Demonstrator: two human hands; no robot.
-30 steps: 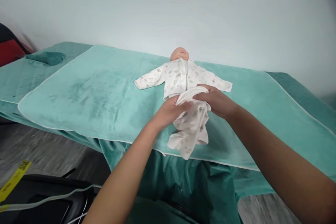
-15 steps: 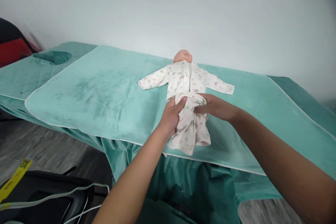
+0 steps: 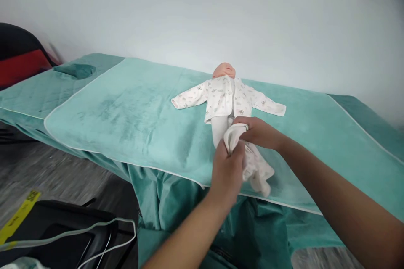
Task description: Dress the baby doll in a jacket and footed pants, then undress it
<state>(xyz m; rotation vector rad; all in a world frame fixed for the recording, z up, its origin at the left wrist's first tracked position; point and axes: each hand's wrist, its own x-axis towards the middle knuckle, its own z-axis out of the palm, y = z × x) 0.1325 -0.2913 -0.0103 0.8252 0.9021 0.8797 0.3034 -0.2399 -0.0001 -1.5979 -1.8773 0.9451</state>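
A baby doll (image 3: 223,69) lies on its back with its head toward the wall, dressed in a white patterned long-sleeved jacket (image 3: 217,100), both sleeves spread out. Below the jacket hem one pale doll leg (image 3: 218,129) shows bare of the printed cloth. My left hand (image 3: 229,169) is closed on the waistband of small white patterned baby pants (image 3: 255,167). Opposite it, my right hand (image 3: 257,133) grips the same waistband near the doll's other leg, which is mostly hidden. The pants' legs hang bunched toward the table's front edge.
Green padded sheeting (image 3: 126,109) covers the long table, which has a face hole (image 3: 77,70) at the left end. A white wall (image 3: 189,21) stands behind. At lower left are a black chair (image 3: 59,227), a pale cable (image 3: 78,230) and a yellow strap (image 3: 19,216).
The pants' waistband has moved down and right, away from the jacket, uncovering one doll leg. My left hand has shifted right and nearer to me; the view has tilted slightly.
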